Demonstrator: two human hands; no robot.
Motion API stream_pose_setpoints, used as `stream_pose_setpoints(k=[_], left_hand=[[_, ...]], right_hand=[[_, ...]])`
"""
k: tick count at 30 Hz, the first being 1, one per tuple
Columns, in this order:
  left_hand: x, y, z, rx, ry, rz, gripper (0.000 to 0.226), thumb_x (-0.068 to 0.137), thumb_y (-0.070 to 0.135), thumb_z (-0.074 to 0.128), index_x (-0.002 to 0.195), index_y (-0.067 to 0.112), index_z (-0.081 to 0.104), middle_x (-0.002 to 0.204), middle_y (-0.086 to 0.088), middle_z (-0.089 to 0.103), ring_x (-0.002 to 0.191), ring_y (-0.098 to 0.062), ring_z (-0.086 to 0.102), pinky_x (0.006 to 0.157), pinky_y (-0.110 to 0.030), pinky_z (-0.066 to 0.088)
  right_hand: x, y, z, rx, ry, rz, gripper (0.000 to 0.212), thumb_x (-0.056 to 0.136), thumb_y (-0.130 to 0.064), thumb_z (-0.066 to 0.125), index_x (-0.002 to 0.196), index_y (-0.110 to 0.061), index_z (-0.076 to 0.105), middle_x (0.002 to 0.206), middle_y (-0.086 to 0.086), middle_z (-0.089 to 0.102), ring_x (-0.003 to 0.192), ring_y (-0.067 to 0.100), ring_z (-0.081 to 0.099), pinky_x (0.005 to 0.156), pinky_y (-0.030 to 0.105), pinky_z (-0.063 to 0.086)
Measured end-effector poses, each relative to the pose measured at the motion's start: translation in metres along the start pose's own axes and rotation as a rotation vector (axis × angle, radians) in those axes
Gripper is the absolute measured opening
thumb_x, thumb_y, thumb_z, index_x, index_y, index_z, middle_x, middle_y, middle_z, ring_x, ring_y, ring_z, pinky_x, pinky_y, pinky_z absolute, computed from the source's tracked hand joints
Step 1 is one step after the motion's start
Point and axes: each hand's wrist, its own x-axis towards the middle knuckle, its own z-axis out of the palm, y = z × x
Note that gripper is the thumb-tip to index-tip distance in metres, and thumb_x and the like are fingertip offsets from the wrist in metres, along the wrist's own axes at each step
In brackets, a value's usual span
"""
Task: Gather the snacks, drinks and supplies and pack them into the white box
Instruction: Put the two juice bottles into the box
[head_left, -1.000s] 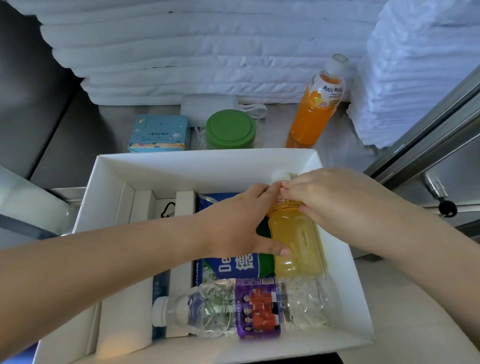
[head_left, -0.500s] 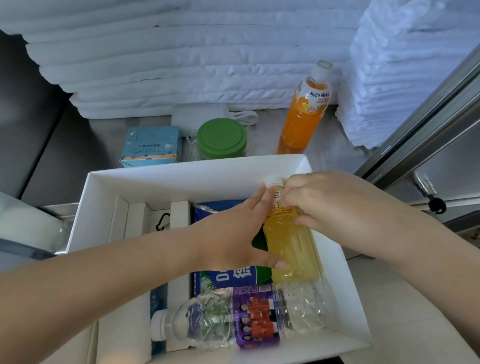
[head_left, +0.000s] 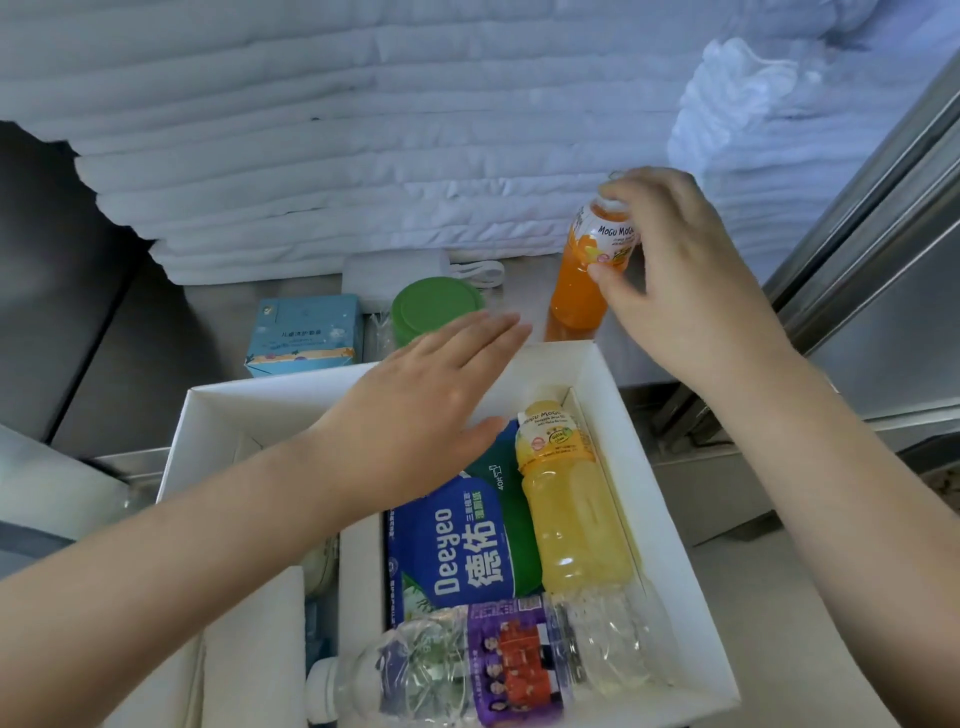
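Right hand (head_left: 685, 280) grips orange bottle (head_left: 576, 291) near cap, upright just behind white box (head_left: 660, 519). Left hand (head_left: 415, 395) flat, empty, over box's far rim. Lift straight, lay beside yellow bottle (head_left: 571, 519) inside box.

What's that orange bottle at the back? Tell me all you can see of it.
The orange bottle is clear plastic, filled with orange drink, with a label reading Mogu Mogu. It stands upright on the grey counter behind the white box, not yet packed. The right hand grips it, fingers over the cap, thumb on the label.
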Motion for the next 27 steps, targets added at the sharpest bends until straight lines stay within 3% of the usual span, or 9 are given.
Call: stream_pose_setpoints(k=[3,6,11,14,20,24,27], left_hand=[[-0.003,-0.007,0.013,0.118,-0.082,0.027,0.073,0.096,0.044,0.034,0.144,0.026,-0.019,0.156,0.010,-0.013,0.142,-0.006,-0.009,0.108,-0.019,-0.016],[-0.004,-0.010,0.016,0.177,-0.088,0.053,0.076,0.096,0.044,0.032,0.137,0.025,-0.029,0.148,0.010,-0.026,0.135,-0.003,-0.022,0.100,-0.018,-0.028],[-0.004,-0.013,0.015,0.141,-0.100,0.049,0.075,0.096,0.043,0.032,0.137,0.027,-0.029,0.146,0.011,-0.027,0.131,-0.001,-0.026,0.099,-0.016,-0.029],[-0.003,-0.013,0.016,0.127,-0.095,0.051,0.074,0.096,0.043,0.032,0.138,0.026,-0.028,0.146,0.011,-0.027,0.130,-0.001,-0.026,0.098,-0.015,-0.030],[-0.004,-0.016,0.018,0.106,-0.078,0.071,0.074,0.096,0.043,0.033,0.139,0.027,-0.026,0.146,0.012,-0.025,0.131,0.000,-0.024,0.100,-0.014,-0.029],[-0.004,-0.022,0.014,0.061,-0.072,0.100,0.073,0.095,0.043,0.037,0.142,0.028,-0.016,0.148,0.014,-0.016,0.133,0.003,-0.016,0.104,-0.012,-0.022],[-0.007,-0.025,0.011,0.040,-0.074,0.093,0.071,0.095,0.043,0.038,0.146,0.027,-0.008,0.148,0.015,-0.012,0.133,0.005,-0.011,0.104,-0.011,-0.020]], right_hand=[[0.015,0.007,0.015,-0.023,-0.030,0.100,0.062,0.094,-0.009,0.051,0.148,-0.016,0.022,0.157,0.009,0.009,0.142,0.025,0.020,0.106,0.031,0.029],[0.031,0.017,0.028,0.004,-0.032,0.180,0.068,0.093,-0.007,0.051,0.150,-0.020,0.015,0.158,0.008,0.001,0.143,0.027,0.016,0.107,0.036,0.031],[0.037,0.031,0.053,0.095,-0.052,0.198,0.085,0.084,-0.011,0.065,0.149,-0.026,0.011,0.148,0.009,0.027,0.134,0.025,0.034,0.102,0.042,0.042],[0.035,0.037,0.062,0.094,-0.006,0.178,0.096,0.077,-0.007,0.073,0.147,-0.031,0.011,0.142,0.009,0.032,0.130,0.025,0.037,0.098,0.041,0.045],[0.031,0.041,0.062,0.046,0.082,0.137,0.088,0.075,-0.010,0.074,0.142,-0.033,0.022,0.134,0.008,0.038,0.123,0.026,0.039,0.084,0.039,0.046],[0.025,0.032,0.054,0.000,0.077,0.059,0.082,0.078,-0.009,0.072,0.142,-0.032,0.026,0.133,0.006,0.039,0.123,0.026,0.039,0.081,0.042,0.047],[0.018,0.023,0.039,0.068,0.164,0.012,0.081,0.077,-0.013,0.074,0.142,-0.028,0.029,0.134,0.006,0.040,0.124,0.023,0.041,0.082,0.038,0.046]])
